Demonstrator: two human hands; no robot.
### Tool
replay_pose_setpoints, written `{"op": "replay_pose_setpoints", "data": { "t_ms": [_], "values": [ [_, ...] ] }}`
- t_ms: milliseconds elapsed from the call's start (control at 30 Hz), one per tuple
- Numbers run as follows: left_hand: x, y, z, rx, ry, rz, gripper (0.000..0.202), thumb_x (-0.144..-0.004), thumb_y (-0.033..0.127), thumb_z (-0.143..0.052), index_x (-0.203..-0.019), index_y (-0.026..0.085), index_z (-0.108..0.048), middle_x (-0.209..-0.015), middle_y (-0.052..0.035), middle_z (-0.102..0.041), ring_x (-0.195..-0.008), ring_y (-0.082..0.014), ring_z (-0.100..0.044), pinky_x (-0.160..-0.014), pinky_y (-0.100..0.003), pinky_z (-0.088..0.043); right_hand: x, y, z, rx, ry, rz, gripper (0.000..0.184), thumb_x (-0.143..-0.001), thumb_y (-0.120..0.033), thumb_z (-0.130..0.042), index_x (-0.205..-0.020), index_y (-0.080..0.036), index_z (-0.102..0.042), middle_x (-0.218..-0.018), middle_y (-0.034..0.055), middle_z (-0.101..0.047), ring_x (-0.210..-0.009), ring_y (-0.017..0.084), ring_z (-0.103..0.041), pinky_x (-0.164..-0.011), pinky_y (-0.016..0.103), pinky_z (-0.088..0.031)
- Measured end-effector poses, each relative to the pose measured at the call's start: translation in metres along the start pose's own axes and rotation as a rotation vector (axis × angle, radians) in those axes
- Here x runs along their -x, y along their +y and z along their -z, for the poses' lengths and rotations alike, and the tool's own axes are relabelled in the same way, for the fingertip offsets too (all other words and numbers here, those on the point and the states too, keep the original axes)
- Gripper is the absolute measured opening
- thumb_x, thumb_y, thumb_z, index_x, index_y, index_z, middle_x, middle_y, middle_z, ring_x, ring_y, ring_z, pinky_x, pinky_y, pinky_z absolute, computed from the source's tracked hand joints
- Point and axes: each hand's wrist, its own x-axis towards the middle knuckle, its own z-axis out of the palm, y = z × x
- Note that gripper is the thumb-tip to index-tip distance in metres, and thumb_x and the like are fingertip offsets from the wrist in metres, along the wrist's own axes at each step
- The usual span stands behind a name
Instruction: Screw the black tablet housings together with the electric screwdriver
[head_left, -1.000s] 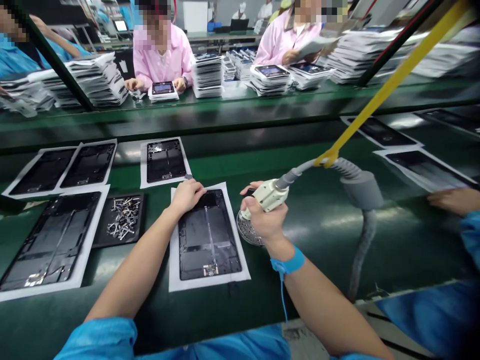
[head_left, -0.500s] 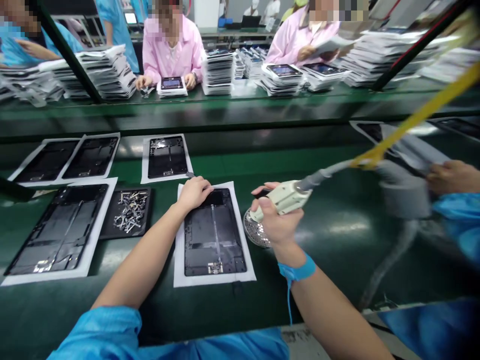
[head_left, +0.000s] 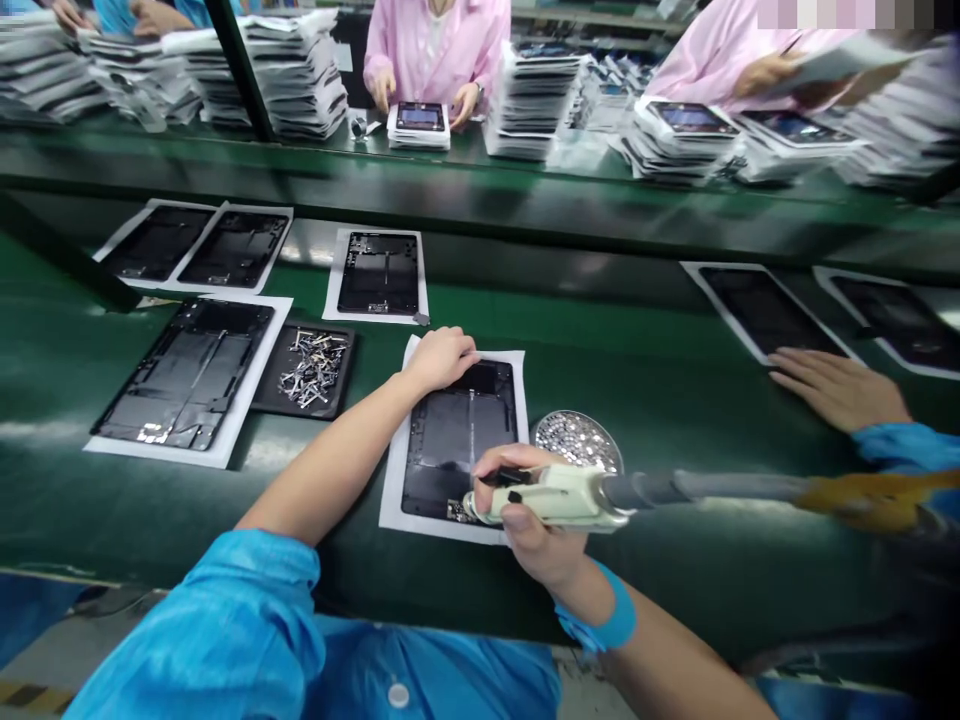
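A black tablet housing lies on a white sheet in front of me. My left hand is closed over its far edge, with some fingertips hidden. Wrapped around a pale electric screwdriver is my right hand. The tool is held nearly level, its nose over the housing's near edge beside a small circuit board. Whether the tip touches cannot be seen. Just beyond the tool is a round metal dish of small shiny pieces, probably screws. A blue band circles my right wrist.
Left of the work, a black tray holds small metal parts beside another tablet housing. More housings lie along the back. A co-worker's hand rests at right by a sheet-backed panel. The screwdriver's grey cable runs right.
The screwdriver in my right hand has moved from over the metal dish to the housing's near edge. My left hand stays at the far edge. The co-worker's hand has lowered onto the bench. The view has shifted.
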Motion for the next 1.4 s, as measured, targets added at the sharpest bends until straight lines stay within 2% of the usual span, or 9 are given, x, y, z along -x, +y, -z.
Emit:
{"op": "replay_pose_setpoints", "data": {
  "t_ms": [267, 433, 567, 667, 800, 933, 1133, 1300, 1400],
  "values": [
    [-0.002, 0.002, -0.003, -0.034, 0.024, 0.001, 0.025, -0.1, 0.036, -0.056, -0.101, 0.019, -0.075, -0.104, -0.0091, -0.07, -0.1, -0.0253, -0.064, -0.088, -0.036, -0.048, 0.0, 0.002, -0.002, 0.027, 0.014, 0.044, 0.027, -0.09, -0.036, -0.071, -0.114, -0.024, -0.064, -0.084, 0.003, -0.066, -0.057, 0.014, -0.063, -0.055, 0.031, -0.056],
    [0.035, 0.016, 0.028, -0.181, 0.184, 0.141, 0.03, -0.101, 0.036, -0.051, -0.116, 0.017, -0.07, -0.117, -0.0136, -0.068, -0.112, -0.0283, -0.062, -0.093, -0.038, -0.048, -0.003, 0.002, -0.01, 0.01, 0.009, 0.07, 0.028, -0.088, -0.033, -0.074, -0.114, -0.025, -0.065, -0.09, 0.0042, -0.066, -0.058, 0.014, -0.064, -0.053, 0.03, -0.057],
    [0.101, 0.033, 0.057, -0.335, -0.151, 0.461, 0.053, -0.096, 0.061, -0.052, -0.101, 0.012, -0.071, -0.097, -0.0187, -0.072, -0.095, -0.0353, -0.071, -0.077, -0.041, -0.054, -0.004, 0.0, -0.01, -0.031, 0.01, 0.046, 0.03, -0.087, -0.032, -0.076, -0.114, -0.027, -0.067, -0.094, 0.004, -0.068, -0.057, 0.013, -0.063, -0.053, 0.03, -0.055],
    [0.142, 0.05, 0.06, -0.342, -0.351, 0.554, 0.048, -0.1, 0.054, -0.047, -0.105, 0.011, -0.068, -0.095, -0.0196, -0.074, -0.094, -0.0366, -0.073, -0.077, -0.042, -0.055, -0.006, -0.003, -0.001, -0.021, 0.038, -0.008, 0.025, -0.088, -0.035, -0.074, -0.11, -0.023, -0.068, -0.086, 0.0037, -0.069, -0.058, 0.015, -0.063, -0.053, 0.029, -0.053],
    [0.157, 0.064, 0.049, -0.212, -0.348, 0.608, 0.03, -0.105, 0.03, -0.036, -0.112, 0.015, -0.062, -0.106, -0.0164, -0.075, -0.098, -0.0311, -0.074, -0.081, -0.04, -0.055, -0.009, -0.007, 0.018, -0.036, 0.08, -0.045, 0.029, -0.089, -0.044, -0.072, -0.104, -0.02, -0.069, -0.07, 0.0025, -0.066, -0.056, 0.016, -0.062, -0.051, 0.028, -0.051],
    [0.152, 0.054, 0.051, -0.124, -0.17, 0.666, 0.024, -0.105, 0.026, -0.037, -0.111, 0.018, -0.059, -0.101, -0.013, -0.076, -0.096, -0.0277, -0.075, -0.082, -0.035, -0.054, -0.012, -0.009, 0.028, -0.084, 0.16, -0.039, 0.026, -0.088, -0.041, -0.074, -0.104, -0.02, -0.07, -0.072, 0.0044, -0.068, -0.056, 0.017, -0.064, -0.051, 0.03, -0.055],
    [0.126, -0.018, 0.094, 0.021, 0.215, 0.514, 0.025, -0.103, 0.026, -0.041, -0.114, 0.019, -0.063, -0.098, -0.0091, -0.077, -0.089, -0.0231, -0.074, -0.081, -0.03, -0.053, -0.015, -0.018, 0.034, -0.085, 0.227, -0.018, 0.025, -0.085, -0.04, -0.077, -0.1, -0.021, -0.073, -0.068, 0.0044, -0.067, -0.055, 0.018, -0.064, -0.049, 0.031, -0.057],
    [0.099, -0.143, 0.175, -0.096, 0.467, 0.604, 0.03, -0.098, 0.026, -0.044, -0.113, 0.014, -0.068, -0.113, -0.0133, -0.076, -0.107, -0.0262, -0.069, -0.095, -0.033, -0.051, -0.016, -0.026, 0.038, -0.064, 0.26, -0.068, 0.023, -0.082, -0.039, -0.079, -0.099, -0.025, -0.074, -0.074, 0.0053, -0.069, -0.057, 0.019, -0.065, -0.05, 0.034, -0.06],
    [0.095, -0.214, 0.218, -0.183, 0.514, 0.762, 0.031, -0.097, 0.029, -0.047, -0.111, 0.013, -0.07, -0.106, -0.0121, -0.076, -0.108, -0.0267, -0.068, -0.096, -0.033, -0.05, -0.018, -0.029, 0.042, -0.021, 0.269, -0.094, 0.023, -0.081, -0.039, -0.079, -0.1, -0.026, -0.074, -0.082, 0.0071, -0.07, -0.059, 0.02, -0.067, -0.053, 0.037, -0.062]
  ]
}}
